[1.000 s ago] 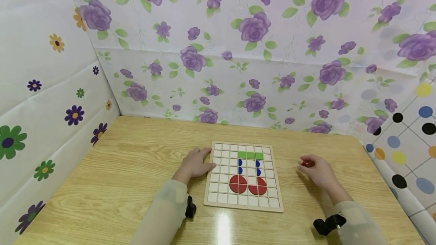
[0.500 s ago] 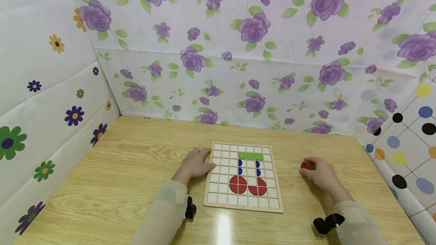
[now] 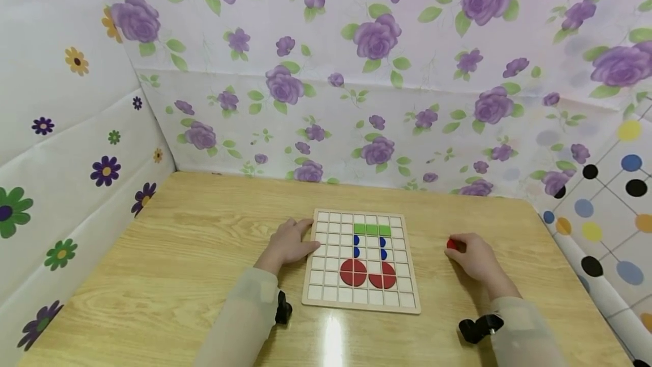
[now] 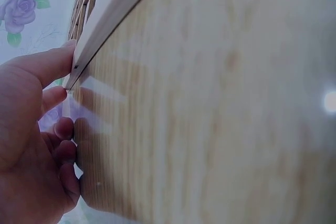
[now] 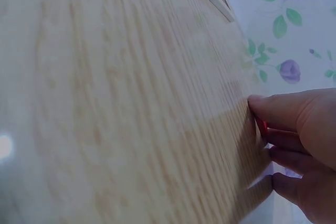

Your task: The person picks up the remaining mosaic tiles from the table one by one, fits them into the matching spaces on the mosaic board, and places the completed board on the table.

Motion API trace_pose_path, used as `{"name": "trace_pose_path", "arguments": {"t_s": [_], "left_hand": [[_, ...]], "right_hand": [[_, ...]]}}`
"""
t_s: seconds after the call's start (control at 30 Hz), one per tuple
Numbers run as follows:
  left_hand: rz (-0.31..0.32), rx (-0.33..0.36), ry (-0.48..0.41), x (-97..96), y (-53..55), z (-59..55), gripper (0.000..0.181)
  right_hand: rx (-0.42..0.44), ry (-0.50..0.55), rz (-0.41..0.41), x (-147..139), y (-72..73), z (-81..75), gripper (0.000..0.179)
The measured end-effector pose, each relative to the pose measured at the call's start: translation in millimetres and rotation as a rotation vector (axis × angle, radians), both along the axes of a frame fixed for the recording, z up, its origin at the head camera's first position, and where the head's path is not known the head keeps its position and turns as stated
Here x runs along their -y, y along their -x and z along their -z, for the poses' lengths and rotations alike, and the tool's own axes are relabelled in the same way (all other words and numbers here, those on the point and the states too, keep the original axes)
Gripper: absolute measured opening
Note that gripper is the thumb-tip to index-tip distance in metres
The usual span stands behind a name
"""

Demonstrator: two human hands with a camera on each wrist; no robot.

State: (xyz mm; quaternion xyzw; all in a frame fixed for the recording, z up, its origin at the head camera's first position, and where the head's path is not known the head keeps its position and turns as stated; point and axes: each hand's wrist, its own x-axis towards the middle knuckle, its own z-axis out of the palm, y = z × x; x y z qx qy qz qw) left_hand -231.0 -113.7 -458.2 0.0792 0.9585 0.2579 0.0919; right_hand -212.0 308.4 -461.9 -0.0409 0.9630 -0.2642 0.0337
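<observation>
A person sat at a pale wooden worktop [image 3: 193, 265] enclosed by walls papered with purple roses, coloured daisies and dots. A square wooden grid board [image 3: 361, 299] lay flat near the middle of the worktop. In its cells sat three green squares [image 3: 372, 230] in a row near the far edge, four small blue half-discs [image 3: 356, 246] in two short columns below them, and red pieces [image 3: 367, 274] forming one full circle and, to its right, part of another.

The left hand [image 3: 287, 245] rested on the worktop against the board's left edge, fingers loosely extended, with fingertips and thumb touching the rim. In the left wrist view the thumb [image 4: 44, 64] pressed against the board's corner, while the other fingers curled lightly against the worktop.

The right hand [image 3: 471, 256] lay on the worktop well to the right of the board, fingers curled round a small red piece [image 3: 451, 244], which showed at the fingertips. The right wrist view showed a sliver of red [image 5: 262, 127] pinched between thumb and fingers. Both arms wore pale translucent sleeves, each with a black wrist mount.
</observation>
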Motion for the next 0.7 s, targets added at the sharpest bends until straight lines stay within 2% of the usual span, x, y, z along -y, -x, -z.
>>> {"name": "trace_pose_path", "arguments": {"t_s": [0.2, 0.47, 0.7], "left_hand": [[-0.002, -0.001, 0.003, 1.9, 1.1, -1.1, 0.064], [0.005, 0.005, -0.005, -0.8, 0.0, -1.8, 0.063], [0.001, 0.005, -0.002, -0.9, -0.6, -3.3, 0.063]], "right_hand": [[-0.047, -0.010, -0.004, 2.5, 3.1, 1.6, 0.041], [-0.037, -0.017, 0.032, -1.8, -4.4, 0.3, 0.043], [-0.056, -0.041, 0.046, -0.4, -5.9, 0.9, 0.035]]}}
